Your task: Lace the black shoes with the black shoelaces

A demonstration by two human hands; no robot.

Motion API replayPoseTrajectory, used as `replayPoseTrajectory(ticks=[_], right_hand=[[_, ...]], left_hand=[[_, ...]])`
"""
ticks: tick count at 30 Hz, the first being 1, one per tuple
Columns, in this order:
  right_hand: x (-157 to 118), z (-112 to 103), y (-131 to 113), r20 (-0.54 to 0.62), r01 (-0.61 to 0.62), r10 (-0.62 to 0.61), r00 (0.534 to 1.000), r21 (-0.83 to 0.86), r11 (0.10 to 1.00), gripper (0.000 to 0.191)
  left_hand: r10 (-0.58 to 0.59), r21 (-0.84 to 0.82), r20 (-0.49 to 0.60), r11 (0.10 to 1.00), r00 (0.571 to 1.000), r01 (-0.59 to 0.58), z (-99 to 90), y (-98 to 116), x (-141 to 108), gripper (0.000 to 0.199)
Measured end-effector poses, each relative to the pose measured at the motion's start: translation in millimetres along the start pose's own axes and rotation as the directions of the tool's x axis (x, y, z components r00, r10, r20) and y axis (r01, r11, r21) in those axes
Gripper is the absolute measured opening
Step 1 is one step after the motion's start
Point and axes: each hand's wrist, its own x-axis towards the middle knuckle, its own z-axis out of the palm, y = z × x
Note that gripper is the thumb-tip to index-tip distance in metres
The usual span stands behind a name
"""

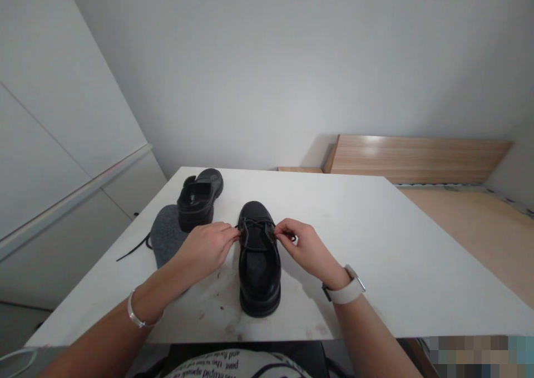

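A black lace-up shoe (259, 278) stands upright on the table, its toe pointing away from me and its opening toward me. A black shoelace (255, 221) crosses over the tongue near the front. At the shoe's left side, my left hand (212, 241) is closed in a pinch on the lace by the eyelets. On the opposite side my right hand (298, 241) pinches the lace too, and a dark bit of it shows by the fingers. A second black shoe (196, 200) rests farther back on the left, beside a grey insole (167, 236).
The white table (354, 244) spreads out under the shoes, with small dirt specks near its front edge. A loose black lace (133, 250) trails at the left. Behind on the right is a wooden bed headboard (417, 158). White cabinet doors (62, 144) stand left.
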Motion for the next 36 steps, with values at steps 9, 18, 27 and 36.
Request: replayPoseTrajectory(ticks=[9, 18, 27, 36], right_hand=[[-2, 2, 0, -0.022, -0.013, 0.013, 1.0, -0.019, 1.0, 0.011], [-6, 5, 7, -0.048, -0.013, 0.014, 0.999, 0.009, 1.0, 0.009], [-1, 7, 7, -0.148, 0.045, -0.048, 0.988, -0.023, 0.999, 0.009], [7, 7, -3, -0.114, 0.108, -0.125, 0.986, -0.144, 0.984, 0.013]], left_hand=[[-0.008, -0.082, -0.104, 0.997, 0.995, -0.001, 2.7, 4, -2, 0.026], [-0.011, -0.139, -0.115, 0.99, 0.993, -0.005, 3.7, 3, -2, 0.024], [-0.083, -0.212, -0.097, 0.975, 0.992, 0.061, 2.6, 0, 1, 0.022], [-0.058, -0.234, -0.079, 0.972, 0.995, 0.038, -4.4, 0, 4, 0.016]])
